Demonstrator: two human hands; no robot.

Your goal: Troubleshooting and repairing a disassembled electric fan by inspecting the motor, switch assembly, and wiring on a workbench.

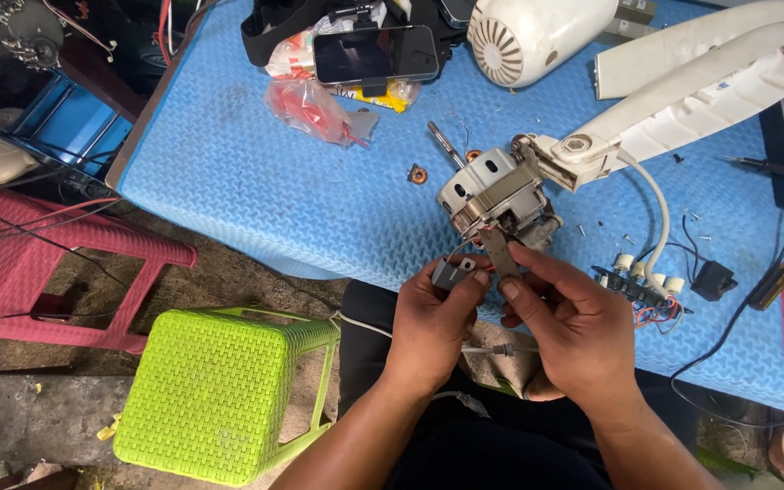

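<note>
Motor (494,195), a squat metal fan motor with a pale ribbed round cap and one bare steel shaft sticking up at the back, sits on the front part of the blue surface (256,181), just above the two hands. Going from the left: one pink plastic stool (56,263) with a woven pattern lies tipped on the ground, and one lime-green stool (220,390) of the same weave stands beside it. The surface is a foam mat embossed with small diamonds. On its far edge lies one dark, glossy phone (374,53), next to one crumpled clear bag with red contents (312,107). One small copper-wound ring (418,173) rests near the shaft. The left hand (433,322) pinches a small grey block-shaped part (455,272) between thumb and fingertips. The right hand (569,327) pinches a flat grey metal strip (501,254) that reaches up to the motor's underside. One white plastic fan neck (682,113), long and curved, joins the motor from the right. One white cable (657,218) loops down to a black switch block with three white buttons (643,281).
</note>
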